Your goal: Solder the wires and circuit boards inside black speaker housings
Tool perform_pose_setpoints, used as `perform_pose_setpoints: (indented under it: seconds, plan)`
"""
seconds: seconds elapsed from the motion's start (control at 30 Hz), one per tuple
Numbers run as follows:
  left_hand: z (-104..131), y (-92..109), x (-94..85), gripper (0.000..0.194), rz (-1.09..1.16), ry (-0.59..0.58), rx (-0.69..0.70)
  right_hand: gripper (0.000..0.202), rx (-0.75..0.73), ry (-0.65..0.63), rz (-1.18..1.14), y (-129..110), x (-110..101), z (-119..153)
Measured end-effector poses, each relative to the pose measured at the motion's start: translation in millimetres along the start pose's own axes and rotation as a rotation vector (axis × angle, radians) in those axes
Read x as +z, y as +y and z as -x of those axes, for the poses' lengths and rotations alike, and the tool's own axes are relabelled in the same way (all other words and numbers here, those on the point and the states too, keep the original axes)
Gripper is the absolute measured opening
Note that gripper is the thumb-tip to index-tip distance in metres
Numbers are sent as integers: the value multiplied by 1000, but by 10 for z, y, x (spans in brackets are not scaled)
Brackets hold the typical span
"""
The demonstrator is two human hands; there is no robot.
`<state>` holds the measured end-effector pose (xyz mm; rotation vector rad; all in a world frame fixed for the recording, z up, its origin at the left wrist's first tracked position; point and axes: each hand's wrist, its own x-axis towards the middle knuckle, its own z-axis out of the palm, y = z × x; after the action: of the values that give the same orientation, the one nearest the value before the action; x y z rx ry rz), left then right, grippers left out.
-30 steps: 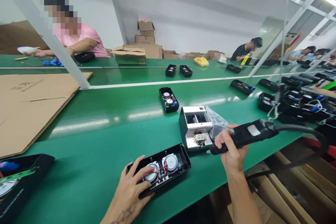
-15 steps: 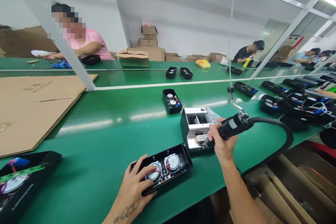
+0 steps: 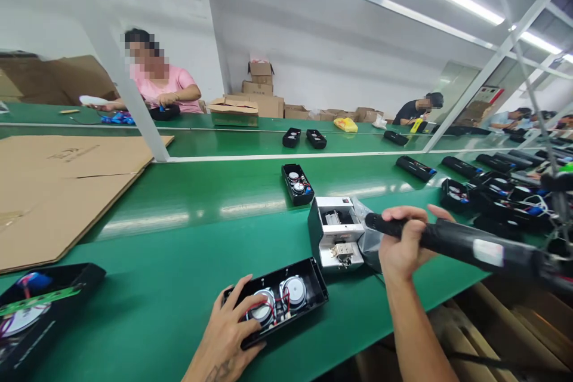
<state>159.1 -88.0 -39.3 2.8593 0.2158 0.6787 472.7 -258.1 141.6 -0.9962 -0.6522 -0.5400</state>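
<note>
My left hand [image 3: 235, 325] grips the left end of a black speaker housing [image 3: 311, 304] that lies open side up on the green bench. Two round speakers with red and black wires sit inside it, the left one partly under my fingers. My right hand [image 3: 405, 245] is wrapped round a black electric screwdriver [image 3: 456, 242], held nearly level with its narrow end to the left. Just left of that end stands a silver and black screw feeder [image 3: 338, 221], a clear plastic bag against its right side. The screwdriver's bit cannot be made out.
Another open housing [image 3: 298, 185] lies behind the feeder, and one with a green circuit board [image 3: 40, 301] is at front left. Flat cardboard [image 3: 67, 191] covers the left side. Several black housings [image 3: 501, 191] crowd the right. Two co-workers sit across the bench.
My right hand has drawn the screwdriver away from the feeder, to the right, and swung it from tilted to nearly level. My left hand stays on the housing. The view has tipped slightly upward.
</note>
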Motion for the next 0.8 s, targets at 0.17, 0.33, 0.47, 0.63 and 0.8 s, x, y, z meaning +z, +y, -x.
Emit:
perform_pose_setpoints:
  seconds: [0.17, 0.33, 0.47, 0.63, 0.8]
  plan:
    - [43, 10, 107, 21, 32, 64, -23, 46, 161, -186, 146, 84, -77, -30]
    - [55, -22, 176, 22, 42, 126, -1, 46, 288, -129, 118, -63, -219, 70]
    - [21, -23, 96, 21, 42, 97, 5, 40, 388, -212, 169, 3, -240, 215]
    - [40, -17, 90, 20, 56, 67, 1, 39, 401, -232, 154, 156, -168, 375]
    - [80, -23, 186, 21, 68, 94, -14, 40, 432, -269, 156, 133, -157, 405]
